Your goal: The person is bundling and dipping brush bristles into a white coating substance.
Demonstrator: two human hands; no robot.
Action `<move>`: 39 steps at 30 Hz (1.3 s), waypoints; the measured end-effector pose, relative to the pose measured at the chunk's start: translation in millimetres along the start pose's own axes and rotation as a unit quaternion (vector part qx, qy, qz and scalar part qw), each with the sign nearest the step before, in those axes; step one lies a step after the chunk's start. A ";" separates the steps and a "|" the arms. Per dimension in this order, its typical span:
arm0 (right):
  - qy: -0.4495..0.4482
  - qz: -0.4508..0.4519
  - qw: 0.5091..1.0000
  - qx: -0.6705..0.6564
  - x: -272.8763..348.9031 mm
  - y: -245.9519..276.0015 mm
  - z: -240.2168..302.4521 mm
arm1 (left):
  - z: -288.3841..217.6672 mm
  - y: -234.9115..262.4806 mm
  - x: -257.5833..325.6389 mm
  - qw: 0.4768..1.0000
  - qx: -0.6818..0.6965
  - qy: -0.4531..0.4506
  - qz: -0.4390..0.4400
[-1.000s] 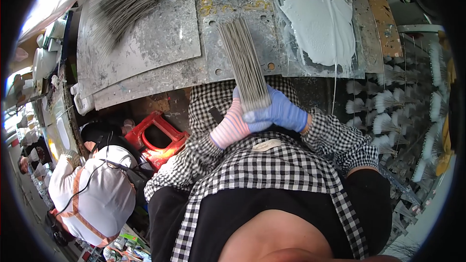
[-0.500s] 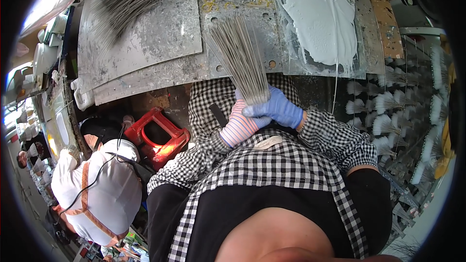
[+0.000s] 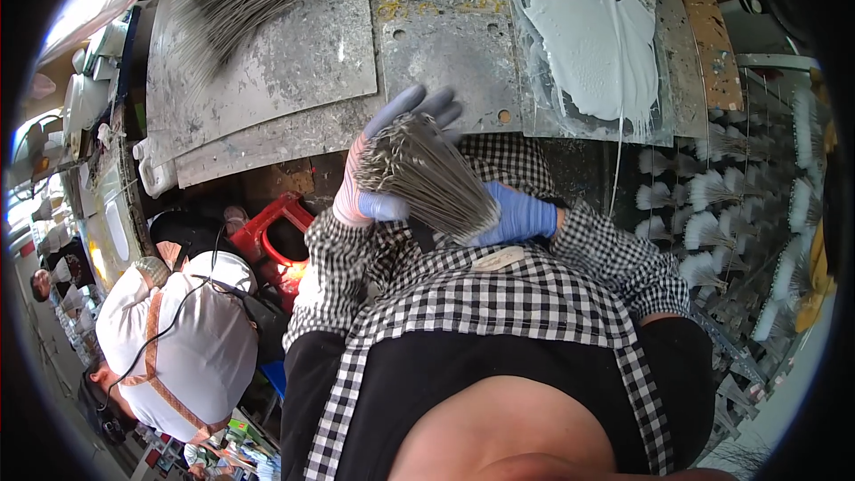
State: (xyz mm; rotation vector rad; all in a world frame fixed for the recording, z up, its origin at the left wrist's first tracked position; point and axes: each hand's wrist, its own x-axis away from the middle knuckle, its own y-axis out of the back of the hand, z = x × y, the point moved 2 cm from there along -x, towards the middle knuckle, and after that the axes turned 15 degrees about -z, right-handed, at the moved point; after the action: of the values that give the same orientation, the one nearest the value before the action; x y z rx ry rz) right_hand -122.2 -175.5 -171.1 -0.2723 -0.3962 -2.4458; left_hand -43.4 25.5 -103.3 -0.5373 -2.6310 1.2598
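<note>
A fanned bundle of thin grey wires (image 3: pixel 427 174) is held over my checked apron. Its narrow, pale end sits in my right hand (image 3: pixel 521 214), which wears a blue glove and grips it. Beside the wider end, my left hand (image 3: pixel 361 169), in a striped glove with bluish fingers, stands with fingers stretched out and thumb apart. Its palm is by the wire ends; whether it touches them I cannot tell. A larger pile of similar wires (image 3: pixel 236 0) lies on the metal sheet (image 3: pixel 294 62) at the table's far left.
White paste (image 3: pixel 592 49) is spread on a plate at the table's right. Racks of white-tipped bundles (image 3: pixel 712 187) hang at the right. A red plastic stool (image 3: pixel 280 245) stands at my left, near a co-worker in white (image 3: pixel 178 347). A white jug (image 3: pixel 156 169) is beside the table.
The bundle has tilted left and its wide end has come back toward me, off the table. My left hand has left the narrow end and moved up to the wide end, its fingers opening.
</note>
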 end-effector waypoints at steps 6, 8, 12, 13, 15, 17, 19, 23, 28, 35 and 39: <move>0.281 -0.026 0.959 -0.002 -22.0 -5.4 -3.1 | -14.3 -68.2 3.9 0.995 -0.082 0.044 0.037; 0.085 -0.056 0.960 -0.262 -34.7 12.6 16.1 | -34.0 -81.1 -10.3 0.978 -0.175 -0.051 0.096; 0.203 -0.192 0.959 0.041 -53.4 78.3 111.2 | -58.3 -119.5 -32.5 0.940 -0.168 -0.275 0.115; 0.237 -0.238 0.933 0.132 -63.6 84.9 115.0 | -52.4 -108.4 -42.4 0.963 -0.103 -0.219 0.120; 0.196 -0.317 0.910 -0.182 -104.2 76.5 26.3 | -34.3 -86.7 -85.0 0.870 -0.362 -0.328 -0.060; 0.234 -0.317 0.913 -0.105 -109.1 72.3 65.3 | -35.7 -74.3 -94.3 0.832 -0.426 -0.335 -0.122; 0.299 -0.342 0.889 0.045 -104.8 84.2 107.7 | -38.6 -90.1 -78.8 0.825 -0.414 -0.370 -0.107; 0.228 -0.366 0.902 -0.005 -138.4 87.4 31.8 | -42.7 -78.2 -104.8 0.811 -0.430 -0.358 -0.170; 0.240 -0.433 0.865 0.079 -119.4 75.1 48.5 | -31.5 -66.0 -97.2 0.850 -0.380 -0.313 -0.186; 0.393 -0.484 0.728 0.284 -158.5 95.5 62.5 | -14.4 -58.8 -121.8 0.809 -0.435 -0.355 -0.171; 0.170 -0.321 0.882 0.300 -150.8 114.4 63.4 | -74.9 -106.5 -117.1 0.822 -0.384 -0.419 -0.018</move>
State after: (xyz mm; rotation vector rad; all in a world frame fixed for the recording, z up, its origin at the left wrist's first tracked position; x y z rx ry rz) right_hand 72.2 -154.8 -131.0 0.6448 -1.1972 -2.7436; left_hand 61.2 -28.4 26.5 0.0452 -3.8633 0.3430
